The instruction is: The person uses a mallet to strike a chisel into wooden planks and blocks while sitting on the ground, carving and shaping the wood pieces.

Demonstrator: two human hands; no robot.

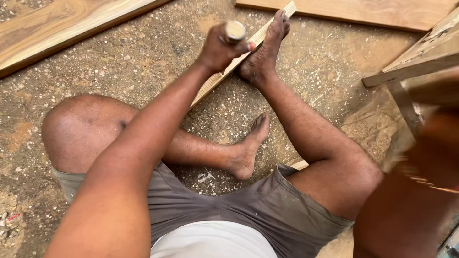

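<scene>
I sit on the sandy ground with my legs apart. My left hand [221, 48] is stretched forward and shut on a chisel-like tool [235, 30] with a round, pale handle end. The tool stands on a thin, light wooden strip [210, 85] that runs diagonally across the ground. My right foot [264, 51] presses on the strip just beside that hand. My right hand [428, 143] is close to the camera at the right edge and heavily blurred. A brown wooden shape [430, 91] sits just above it, and the grip is unclear.
A wide wooden plank [57, 28] lies at the top left and another plank [382, 12] at the top right. Angled timber pieces [411, 64] stand at the right. My left foot [248, 150] rests on the ground between my legs. Wood chips and dust cover the ground.
</scene>
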